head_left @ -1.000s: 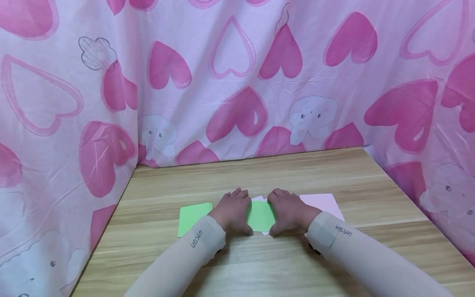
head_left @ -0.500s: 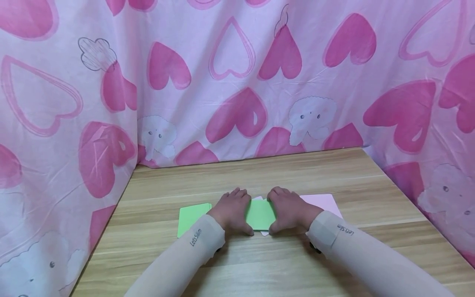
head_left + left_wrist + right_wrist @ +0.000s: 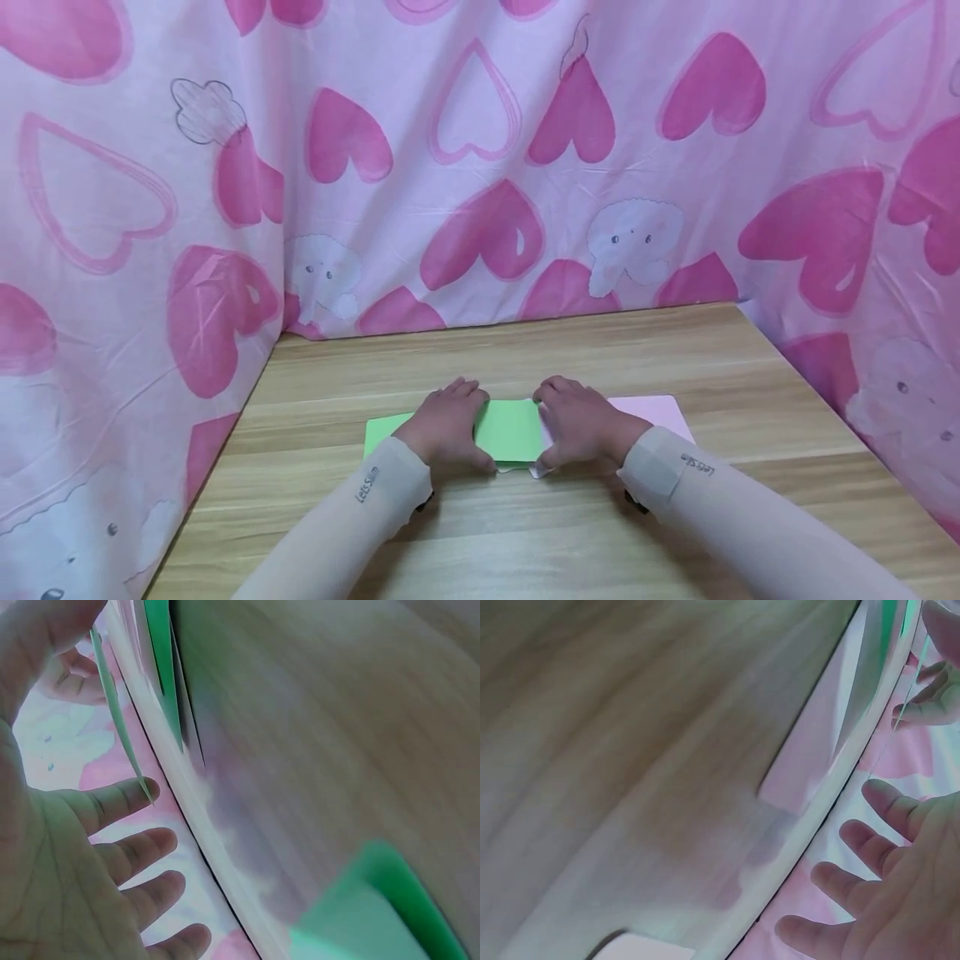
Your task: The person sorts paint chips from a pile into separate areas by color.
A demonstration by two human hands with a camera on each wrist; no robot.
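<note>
Between my left thumb and index finger is a green card [image 3: 508, 431], seen edge-on as a thin bent strip in the left wrist view, where my left hand [image 3: 67, 862] pinches it. In the head view this left hand [image 3: 448, 423] overlaps another green card [image 3: 386, 428] lying at the left. My right hand [image 3: 581, 417] stays at the held card's right side, thumb and fingers spread; its palm [image 3: 915, 877] faces the left hand. Below the held card lie overlapping pink and green cards, their pink card [image 3: 802, 765] showing in the right wrist view.
A pink card [image 3: 652, 413] lies on the wooden table [image 3: 510, 533] to the right, partly behind my right hand. A pink heart-patterned cloth [image 3: 480, 167] encloses the table's back and sides.
My left hand has moved left with the green card, covering more of the green card at left. The right hand stays about in place, and a pink strip shows beside it.
</note>
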